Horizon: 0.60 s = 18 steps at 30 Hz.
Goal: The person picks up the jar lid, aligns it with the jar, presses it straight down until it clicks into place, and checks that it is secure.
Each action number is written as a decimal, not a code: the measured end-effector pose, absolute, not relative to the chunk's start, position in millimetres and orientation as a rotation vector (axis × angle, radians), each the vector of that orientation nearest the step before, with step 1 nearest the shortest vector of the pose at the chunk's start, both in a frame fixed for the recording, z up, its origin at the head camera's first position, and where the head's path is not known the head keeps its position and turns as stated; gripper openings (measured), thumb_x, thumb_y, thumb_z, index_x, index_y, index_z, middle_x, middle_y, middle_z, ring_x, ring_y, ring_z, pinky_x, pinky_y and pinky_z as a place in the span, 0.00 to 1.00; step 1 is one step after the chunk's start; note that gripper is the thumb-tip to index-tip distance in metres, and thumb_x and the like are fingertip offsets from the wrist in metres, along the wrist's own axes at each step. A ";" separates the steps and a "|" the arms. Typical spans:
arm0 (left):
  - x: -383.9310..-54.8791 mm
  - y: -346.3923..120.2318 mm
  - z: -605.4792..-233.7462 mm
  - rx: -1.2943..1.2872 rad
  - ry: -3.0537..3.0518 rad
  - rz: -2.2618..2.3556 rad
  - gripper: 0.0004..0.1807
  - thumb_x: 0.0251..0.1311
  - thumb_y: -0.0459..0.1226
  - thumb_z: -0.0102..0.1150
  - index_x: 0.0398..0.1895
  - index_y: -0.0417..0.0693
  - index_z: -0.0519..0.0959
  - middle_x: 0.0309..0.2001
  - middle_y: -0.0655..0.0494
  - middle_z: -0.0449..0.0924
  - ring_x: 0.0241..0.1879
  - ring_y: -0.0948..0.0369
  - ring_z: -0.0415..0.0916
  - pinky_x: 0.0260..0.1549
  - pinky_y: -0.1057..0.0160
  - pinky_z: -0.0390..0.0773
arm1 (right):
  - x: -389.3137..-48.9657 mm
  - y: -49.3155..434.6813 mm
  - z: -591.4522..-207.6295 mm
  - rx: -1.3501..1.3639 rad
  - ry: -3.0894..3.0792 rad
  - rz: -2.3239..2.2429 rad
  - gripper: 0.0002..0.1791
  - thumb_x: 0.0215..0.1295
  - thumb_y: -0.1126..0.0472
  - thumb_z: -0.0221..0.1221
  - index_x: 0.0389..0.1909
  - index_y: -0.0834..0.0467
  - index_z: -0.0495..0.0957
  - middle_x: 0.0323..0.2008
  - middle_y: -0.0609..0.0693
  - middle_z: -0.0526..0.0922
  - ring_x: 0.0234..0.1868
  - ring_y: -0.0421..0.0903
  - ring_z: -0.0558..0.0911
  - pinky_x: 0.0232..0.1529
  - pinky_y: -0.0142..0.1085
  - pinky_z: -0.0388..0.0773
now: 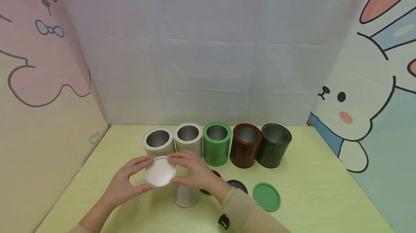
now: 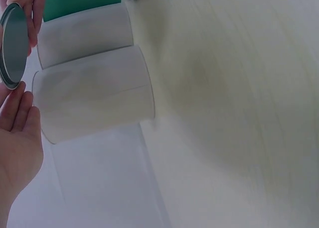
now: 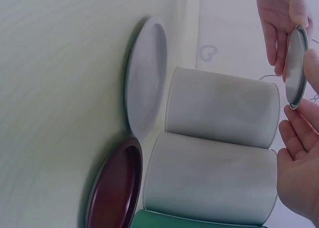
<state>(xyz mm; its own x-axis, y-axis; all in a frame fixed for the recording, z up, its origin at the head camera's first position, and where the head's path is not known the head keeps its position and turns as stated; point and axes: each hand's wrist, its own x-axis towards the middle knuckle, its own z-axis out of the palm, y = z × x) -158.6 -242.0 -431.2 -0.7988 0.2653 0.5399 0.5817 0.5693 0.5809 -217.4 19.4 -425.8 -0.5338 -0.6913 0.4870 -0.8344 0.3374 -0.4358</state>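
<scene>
A round white lid (image 1: 160, 171) is held up in front of the leftmost white can (image 1: 154, 151). My left hand (image 1: 126, 180) grips its left edge between thumb and fingers, and my right hand (image 1: 195, 173) pinches the opposite edge. In the right wrist view the lid (image 3: 296, 66) stands tilted, with its rimmed side partly showing. A second white lid (image 1: 186, 197) lies on the table below the hands. The dark red lid (image 3: 114, 193) next to it is partly covered by my right arm in the head view.
A second white can (image 1: 194, 148), a green can (image 1: 216, 153), a dark red can (image 1: 243, 155) and a dark grey can (image 1: 273, 153) continue the row, all without lids. A black lid (image 1: 238, 184), partly hidden by the sleeve, and a green lid (image 1: 266, 197) lie on the table.
</scene>
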 end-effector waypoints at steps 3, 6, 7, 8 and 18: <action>-161.2 -241.5 -427.8 -0.697 -2.407 -1.095 0.39 0.34 0.37 0.84 0.58 0.46 0.81 0.59 0.53 0.77 0.61 0.72 0.67 0.56 0.79 0.62 | -218.9 20.0 -423.5 1.381 -2.379 0.963 0.36 0.51 0.52 0.76 0.62 0.60 0.78 0.62 0.50 0.77 0.65 0.48 0.71 0.65 0.36 0.67; -164.0 -241.6 -424.4 -0.689 -2.420 -1.094 0.39 0.36 0.38 0.84 0.59 0.47 0.81 0.60 0.54 0.77 0.61 0.72 0.66 0.56 0.77 0.63 | -221.0 20.6 -421.4 1.377 -2.370 0.955 0.36 0.51 0.52 0.76 0.62 0.60 0.78 0.62 0.50 0.77 0.64 0.48 0.71 0.65 0.35 0.67; -165.0 -241.8 -423.5 -0.685 -2.426 -1.090 0.39 0.36 0.38 0.84 0.59 0.47 0.81 0.60 0.54 0.76 0.61 0.72 0.66 0.55 0.77 0.63 | -222.0 20.5 -420.8 1.373 -2.366 0.950 0.36 0.51 0.52 0.76 0.62 0.60 0.78 0.62 0.50 0.77 0.64 0.47 0.72 0.65 0.35 0.67; -166.0 -241.9 -422.5 -0.683 -2.430 -1.089 0.39 0.36 0.38 0.84 0.59 0.47 0.81 0.60 0.55 0.76 0.61 0.72 0.66 0.55 0.76 0.63 | -222.7 20.6 -419.9 1.368 -2.365 0.952 0.37 0.51 0.52 0.76 0.62 0.59 0.78 0.62 0.50 0.77 0.64 0.47 0.72 0.65 0.35 0.68; -178.6 -241.5 -412.9 -0.739 -2.388 -1.086 0.38 0.35 0.34 0.83 0.57 0.43 0.82 0.59 0.53 0.77 0.62 0.69 0.66 0.57 0.79 0.61 | -233.8 21.5 -408.1 1.390 -2.325 0.901 0.35 0.51 0.52 0.75 0.60 0.60 0.79 0.61 0.51 0.78 0.63 0.48 0.73 0.65 0.36 0.68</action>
